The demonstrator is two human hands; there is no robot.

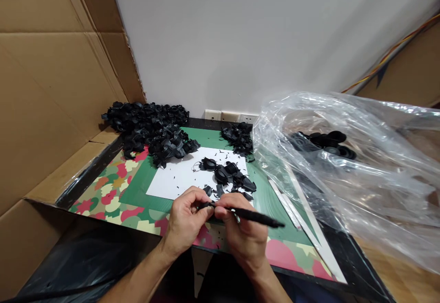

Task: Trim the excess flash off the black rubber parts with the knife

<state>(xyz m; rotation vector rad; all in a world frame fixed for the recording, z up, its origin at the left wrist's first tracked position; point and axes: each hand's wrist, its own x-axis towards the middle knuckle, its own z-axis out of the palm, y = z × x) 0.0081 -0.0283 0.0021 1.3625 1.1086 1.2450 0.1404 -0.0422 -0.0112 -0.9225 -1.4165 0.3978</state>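
My left hand [187, 218] pinches a small black rubber part [205, 205], most of it hidden by the fingers. My right hand [242, 232] is closed round a slim tool with a black wrapped handle [261, 218], held like a pen. Its tip meets the rubber part between the two hands; what kind of tip it has is hidden. Just beyond my fingers, several black ribbed rubber pieces [225, 172] with ragged flaps lie on a white sheet [161, 184], among small black scraps.
A large heap of black rubber pieces [147, 119] fills the back left, beside a cardboard wall [62, 74]. A smaller pile of black scraps [239, 137] lies at the back. On the right, a clear plastic bag [360, 179] holds black round parts [332, 142]. White sockets [230, 117] line the wall.
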